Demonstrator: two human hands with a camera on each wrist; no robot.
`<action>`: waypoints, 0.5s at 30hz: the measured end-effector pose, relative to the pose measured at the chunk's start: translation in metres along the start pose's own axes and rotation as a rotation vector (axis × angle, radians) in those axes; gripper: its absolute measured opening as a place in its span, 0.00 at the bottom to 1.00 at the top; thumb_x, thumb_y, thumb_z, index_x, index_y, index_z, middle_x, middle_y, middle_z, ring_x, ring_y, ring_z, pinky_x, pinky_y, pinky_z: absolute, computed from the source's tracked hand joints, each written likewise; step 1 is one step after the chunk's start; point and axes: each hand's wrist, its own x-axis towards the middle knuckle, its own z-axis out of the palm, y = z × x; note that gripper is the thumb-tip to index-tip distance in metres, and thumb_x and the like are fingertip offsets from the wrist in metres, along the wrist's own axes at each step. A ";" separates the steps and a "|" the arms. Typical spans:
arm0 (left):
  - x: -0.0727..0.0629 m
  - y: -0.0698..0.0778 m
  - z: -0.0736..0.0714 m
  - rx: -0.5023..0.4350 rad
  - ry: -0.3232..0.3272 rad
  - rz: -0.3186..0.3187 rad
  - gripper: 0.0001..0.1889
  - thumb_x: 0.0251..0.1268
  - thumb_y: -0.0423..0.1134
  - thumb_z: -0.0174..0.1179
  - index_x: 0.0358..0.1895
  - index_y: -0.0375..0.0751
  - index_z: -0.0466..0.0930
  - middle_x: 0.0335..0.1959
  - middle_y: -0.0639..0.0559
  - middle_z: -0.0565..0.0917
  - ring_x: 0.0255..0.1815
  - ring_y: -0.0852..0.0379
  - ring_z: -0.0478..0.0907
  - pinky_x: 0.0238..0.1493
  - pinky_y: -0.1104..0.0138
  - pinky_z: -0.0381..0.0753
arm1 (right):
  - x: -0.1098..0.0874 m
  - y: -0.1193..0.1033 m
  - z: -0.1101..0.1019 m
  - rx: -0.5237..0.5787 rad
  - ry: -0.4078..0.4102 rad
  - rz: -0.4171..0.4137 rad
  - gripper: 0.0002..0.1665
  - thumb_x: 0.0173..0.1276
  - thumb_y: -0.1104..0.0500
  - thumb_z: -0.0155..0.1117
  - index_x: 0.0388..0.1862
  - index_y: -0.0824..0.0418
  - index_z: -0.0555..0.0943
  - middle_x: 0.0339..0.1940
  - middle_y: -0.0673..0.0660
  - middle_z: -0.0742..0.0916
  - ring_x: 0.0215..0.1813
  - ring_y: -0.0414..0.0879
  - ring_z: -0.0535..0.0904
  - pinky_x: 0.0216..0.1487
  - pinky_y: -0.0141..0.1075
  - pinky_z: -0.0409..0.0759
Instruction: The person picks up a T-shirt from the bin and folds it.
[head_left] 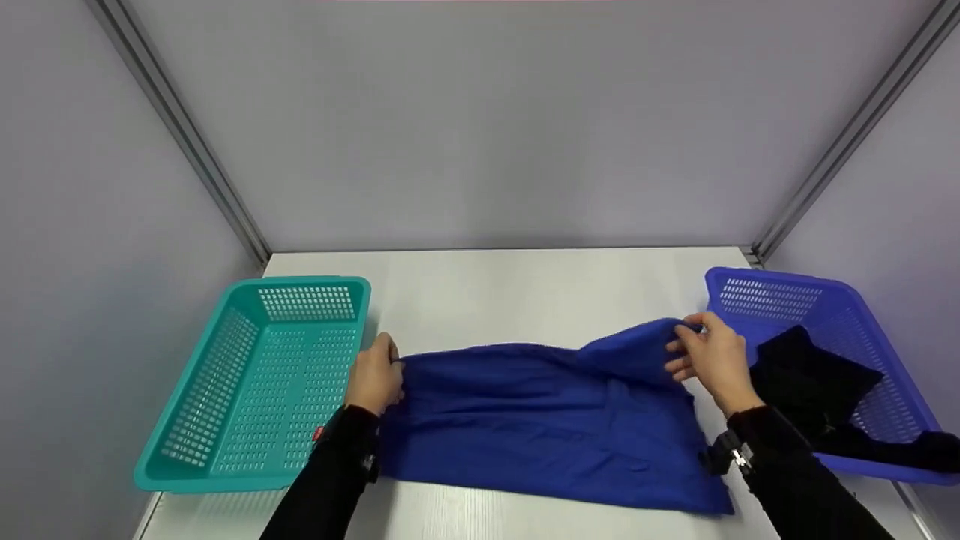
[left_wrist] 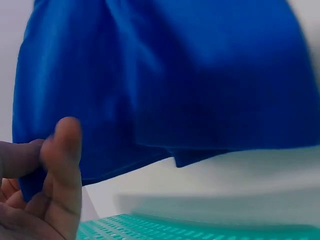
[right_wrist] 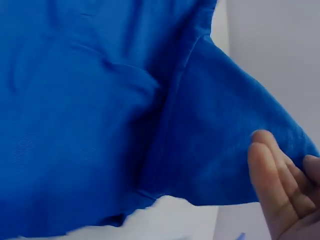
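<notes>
A blue shirt [head_left: 525,420] lies spread lengthwise across the white table, with soft wrinkles running along it. At its far left corner my left hand [head_left: 375,375] pinches the edge; the left wrist view shows the cloth [left_wrist: 200,90] hanging from thumb and fingers. My right hand [head_left: 712,356] pinches the tip of a sleeve-like flap at the far right corner and holds it raised. In the right wrist view, a seam sets this flap [right_wrist: 215,125] off from the body of the shirt, and the other fingers [right_wrist: 264,167] are extended beside it.
A teal basket [head_left: 253,281] stands on the left, with a small red spot [head_left: 318,433] by its right side. To the right, a blue-violet basket [head_left: 892,330] holds black cloth [head_left: 814,379], part of which hangs over the near rim. Grey walls [head_left: 525,127] enclose the table [head_left: 480,300].
</notes>
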 end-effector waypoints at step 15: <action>0.022 0.012 -0.017 -0.017 0.152 -0.034 0.06 0.69 0.26 0.61 0.36 0.36 0.74 0.34 0.39 0.84 0.38 0.40 0.82 0.44 0.48 0.78 | 0.037 -0.039 -0.005 0.126 0.077 -0.090 0.14 0.85 0.64 0.51 0.58 0.74 0.69 0.63 0.80 0.81 0.44 0.26 0.85 0.54 0.27 0.84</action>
